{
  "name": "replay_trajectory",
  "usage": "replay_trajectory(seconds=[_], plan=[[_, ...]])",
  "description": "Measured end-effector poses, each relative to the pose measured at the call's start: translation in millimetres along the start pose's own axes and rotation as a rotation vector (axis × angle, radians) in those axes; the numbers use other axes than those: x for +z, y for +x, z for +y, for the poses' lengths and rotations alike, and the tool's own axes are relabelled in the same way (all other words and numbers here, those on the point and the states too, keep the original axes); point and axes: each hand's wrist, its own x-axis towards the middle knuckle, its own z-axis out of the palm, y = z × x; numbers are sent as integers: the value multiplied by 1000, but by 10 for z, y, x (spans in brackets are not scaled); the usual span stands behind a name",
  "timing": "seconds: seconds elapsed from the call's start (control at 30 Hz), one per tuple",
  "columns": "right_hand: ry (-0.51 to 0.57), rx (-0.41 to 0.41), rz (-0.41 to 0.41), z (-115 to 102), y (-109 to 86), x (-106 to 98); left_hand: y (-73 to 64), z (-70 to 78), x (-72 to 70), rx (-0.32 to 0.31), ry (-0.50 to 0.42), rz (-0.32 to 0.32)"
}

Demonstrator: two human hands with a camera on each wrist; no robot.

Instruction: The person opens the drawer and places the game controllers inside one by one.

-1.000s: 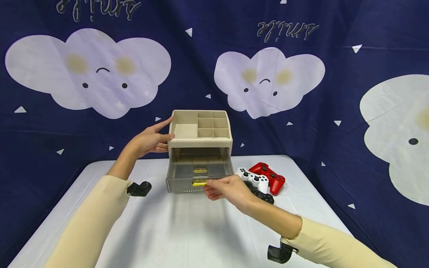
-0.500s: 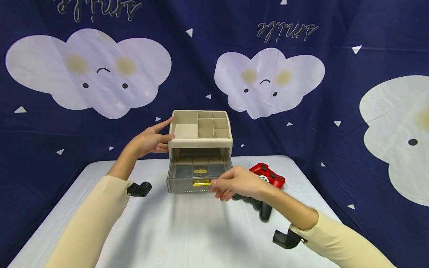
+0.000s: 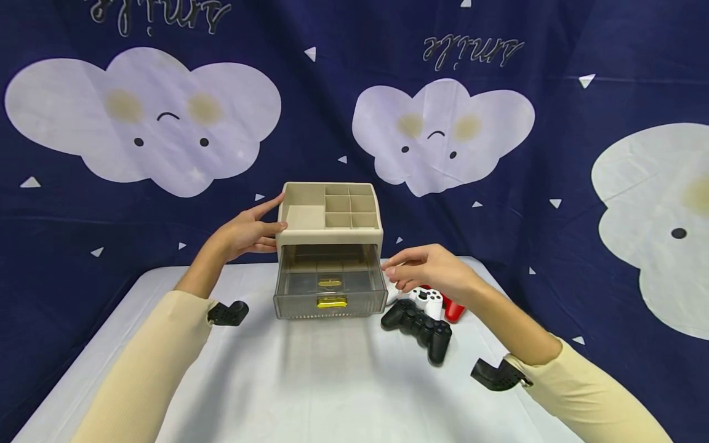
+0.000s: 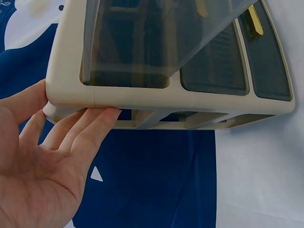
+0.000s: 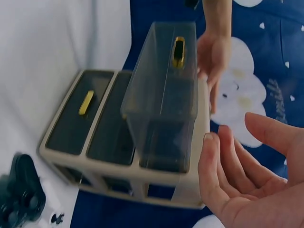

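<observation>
A cream desktop drawer organizer (image 3: 329,237) stands at the back of the table. Its smoky clear top drawer (image 3: 299,304) is pulled far out, and a gold handle (image 3: 331,302) sits on its front. My left hand (image 3: 244,234) rests against the organizer's left side; in the left wrist view its nearly straight fingers (image 4: 97,130) touch the side wall. To the right of the drawer, my right hand (image 3: 434,271) hovers above the game controllers, fingers loosely bent and holding nothing. A black controller (image 3: 418,329) lies in front of a white controller (image 3: 428,299); a red controller (image 3: 453,311) is mostly hidden.
Open compartments (image 3: 351,206) divide the organizer's top. Lower drawers (image 5: 71,118) are closed in the right wrist view. A white cloth covers the table (image 3: 332,381). Dark blue fabric with cloud prints (image 3: 443,135) hangs behind and beside it.
My right hand has let go of the drawer handle and moved right and up, over the controllers. The black controller is now in full view. Drawer and left hand stay put.
</observation>
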Motion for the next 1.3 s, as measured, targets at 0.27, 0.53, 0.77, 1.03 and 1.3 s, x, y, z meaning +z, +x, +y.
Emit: replay_trajectory(seconds=[0.27,0.53,0.77,1.03,1.3], plan=[[-86,81,162,320,57,-206,-3,-10,-22,-4,29,12],[-230,122,295,915,126,-237,-2,-7,-13,-1,24,-1],[-301,199,332,1310,42,-178,8,7,-2,-4,6,-6],[-362,232,361,1640,-58,-60,28,-1,-15,-10,-1,-7],[-377,255,356,1831,-134,27,32,-3,-15,-16,-3,-12]])
